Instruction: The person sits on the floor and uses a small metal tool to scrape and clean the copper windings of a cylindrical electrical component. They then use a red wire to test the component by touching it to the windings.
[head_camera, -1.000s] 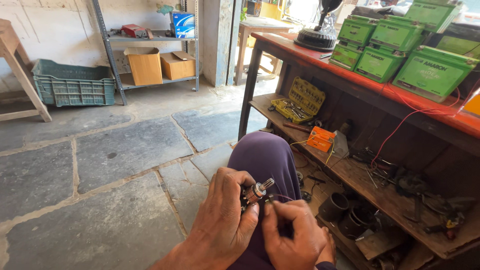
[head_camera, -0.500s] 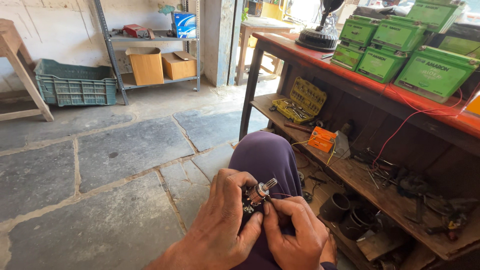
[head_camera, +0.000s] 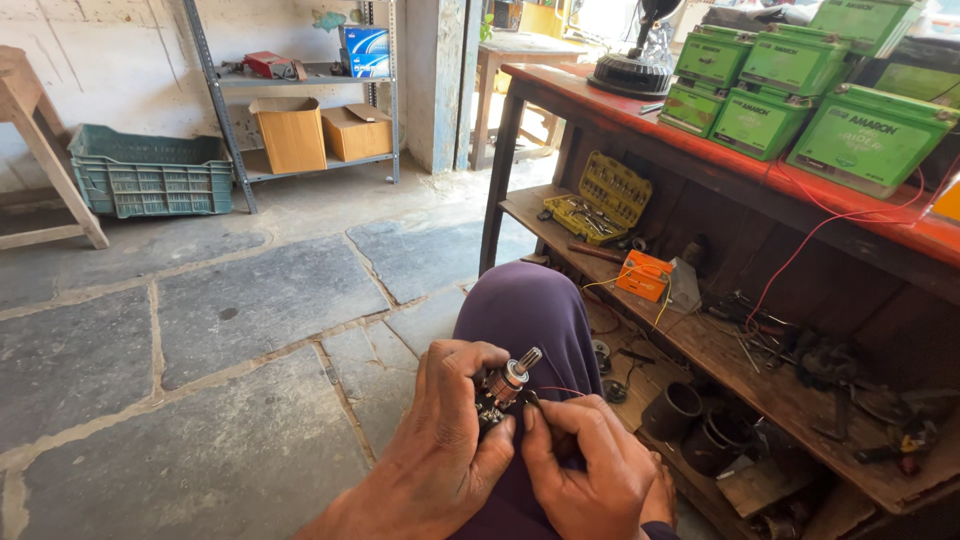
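small ribbed metal motor part, left hand, right hand

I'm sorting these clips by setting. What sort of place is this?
Probably a small electrical repair workshop: green batteries line the red-topped bench, an open socket set sits on the shelf below, and both hands hold a small motor armature.

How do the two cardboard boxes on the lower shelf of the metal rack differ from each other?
The left cardboard box is taller and stands closed, its plain front facing the room. The right cardboard box is lower and wider, and its top flaps are open. The left one stands nearer the green plastic crate on the floor. Both are plain brown and share the same shelf of the metal rack.
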